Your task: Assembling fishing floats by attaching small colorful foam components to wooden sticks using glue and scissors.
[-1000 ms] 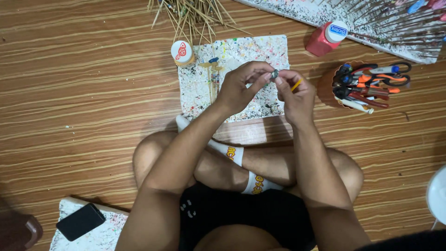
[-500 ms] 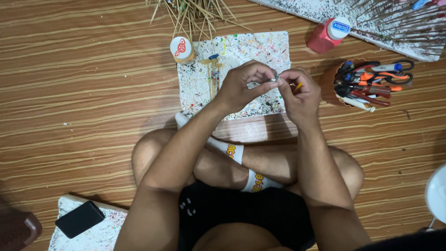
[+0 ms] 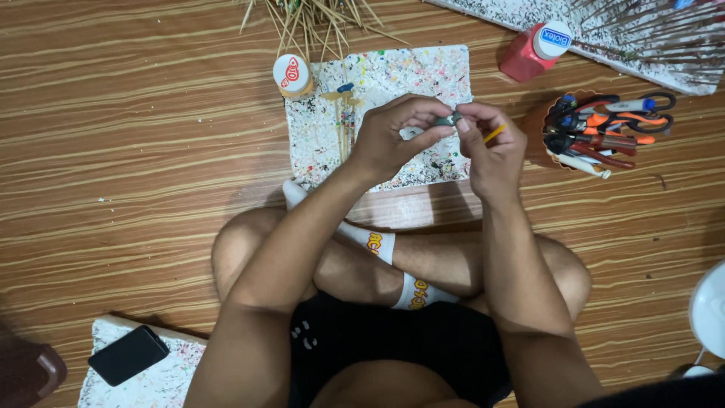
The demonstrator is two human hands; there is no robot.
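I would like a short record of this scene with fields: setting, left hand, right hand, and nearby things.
setting: person seated cross-legged on a wooden floor
left hand: pinches a small grey object with its fingertips
right hand: touches the same grey object and holds a thin yellow stick
under the hands: paint-speckled white board
nearby: cup of scissors and pens, red bottle, small jar, black phone

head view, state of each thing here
left hand: pinching a small grey piece
right hand: pinching the same piece, yellow stick in its fingers
red bottle: lying down, capped
small jar: upright, lid on
tool cup: full of scissors and pens
phone: screen dark
splattered board: flat on the floor
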